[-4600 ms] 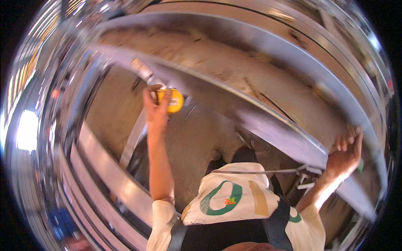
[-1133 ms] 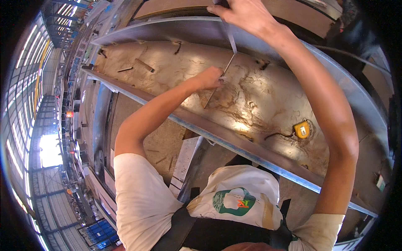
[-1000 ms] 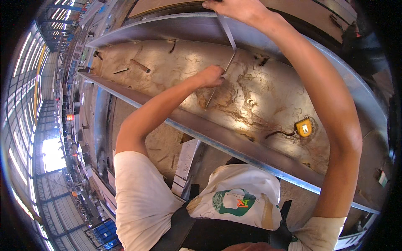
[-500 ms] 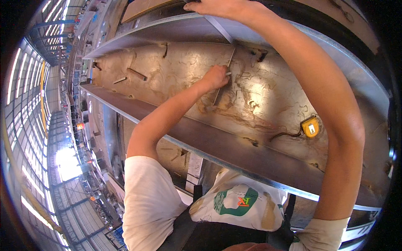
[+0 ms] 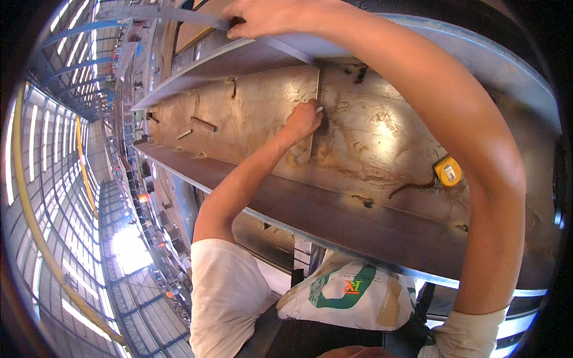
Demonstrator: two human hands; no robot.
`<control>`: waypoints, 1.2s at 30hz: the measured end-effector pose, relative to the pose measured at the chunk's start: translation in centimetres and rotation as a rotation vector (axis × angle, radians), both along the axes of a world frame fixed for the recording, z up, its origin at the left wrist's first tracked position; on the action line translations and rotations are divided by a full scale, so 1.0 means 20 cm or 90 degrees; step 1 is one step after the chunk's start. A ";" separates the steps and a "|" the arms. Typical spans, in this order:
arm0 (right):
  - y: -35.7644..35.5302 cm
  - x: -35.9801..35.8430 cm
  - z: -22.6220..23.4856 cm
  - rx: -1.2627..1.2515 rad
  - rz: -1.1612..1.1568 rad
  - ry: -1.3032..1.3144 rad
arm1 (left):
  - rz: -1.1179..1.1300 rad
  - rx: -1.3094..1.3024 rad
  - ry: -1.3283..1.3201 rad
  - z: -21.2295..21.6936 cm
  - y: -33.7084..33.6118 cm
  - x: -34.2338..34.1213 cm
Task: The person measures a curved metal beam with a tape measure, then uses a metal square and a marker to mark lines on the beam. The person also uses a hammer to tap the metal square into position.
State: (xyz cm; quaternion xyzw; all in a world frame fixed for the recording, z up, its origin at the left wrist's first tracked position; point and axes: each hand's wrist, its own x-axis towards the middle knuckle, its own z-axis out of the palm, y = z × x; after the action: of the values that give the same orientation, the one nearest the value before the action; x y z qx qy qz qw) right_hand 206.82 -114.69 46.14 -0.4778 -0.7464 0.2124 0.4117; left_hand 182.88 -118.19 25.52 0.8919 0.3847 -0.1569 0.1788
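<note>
A long steel channel [image 5: 256, 173] with two upright flanges lies across in front of me. Inside it, my left hand [image 5: 303, 121] is closed around a short white chalk-like stick [image 5: 319, 110], which pokes out past the fingers. That hand rests against a thin straight metal edge [image 5: 317, 86] crossing the channel floor. My right arm reaches over the far flange. At the top, my right hand [image 5: 262, 18] closes on the end of a flat grey metal strip [image 5: 173, 14] that extends leftward. Another pale strip [image 5: 289, 51] slants down the far flange's inner face below it.
A yellow tape measure [image 5: 447, 171] sits on the channel floor at right, beneath my right arm. Two small metal pieces, including a brown bar [image 5: 203, 124], lie toward the left end. A workshop with roof beams [image 5: 65, 155] stretches away at left.
My right hand has shifted left and lower in view, and the flat strip now shows beyond it. The left hand stays by the metal edge. The whole view has turned slightly.
</note>
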 end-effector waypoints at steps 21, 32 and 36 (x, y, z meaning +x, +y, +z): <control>-0.27 0.21 0.08 -0.062 -0.048 0.002 | -0.008 0.041 -0.017 -0.05 0.03 -0.03; -1.41 0.94 -0.10 -0.256 -0.134 -0.092 | -0.039 0.014 -0.004 -0.09 0.09 0.04; -2.07 1.21 -0.16 -0.522 -0.348 -0.091 | -0.065 -0.007 -0.021 -0.04 0.09 -0.01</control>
State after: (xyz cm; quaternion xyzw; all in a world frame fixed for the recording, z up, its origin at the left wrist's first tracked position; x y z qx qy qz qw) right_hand 231.03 -156.07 42.92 -0.7920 -0.4751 0.3395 0.1782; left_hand 182.61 -116.49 24.64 0.9117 0.3348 -0.1531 0.1822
